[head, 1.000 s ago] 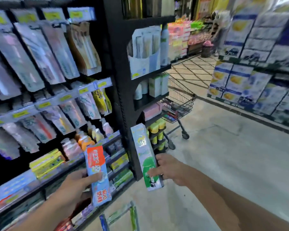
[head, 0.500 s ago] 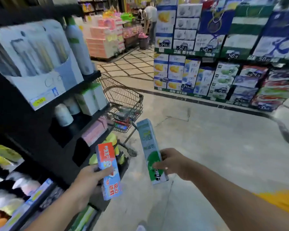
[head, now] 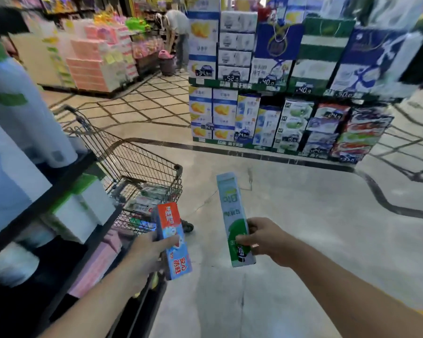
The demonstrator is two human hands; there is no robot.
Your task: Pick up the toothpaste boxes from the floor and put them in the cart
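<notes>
Left hand (head: pixel 149 250): fingers and thumb curled round the lower half of a red-and-blue toothpaste box (head: pixel 173 240); box held near upright, top tilted slightly left, overlapping the cart's near corner in the view.
Right hand (head: pixel 264 240): pinches the green lower part of a green-and-white toothpaste box (head: pixel 233 217), thumb on the front face; box upright, top leaning slightly left, above bare floor (head: pixel 303 240).
Boxes: apart from each other, side by side, both off the floor.
Wire shopping cart (head: pixel 142 164): stands ahead and left, beside the dark shelf unit (head: pixel 59 198); several packaged goods lie in its basket; kind too blurred to tell.
Background: stacked cartons with price tags (head: pixel 266 113); a person bending by far shelves (head: pixel 176 32).
</notes>
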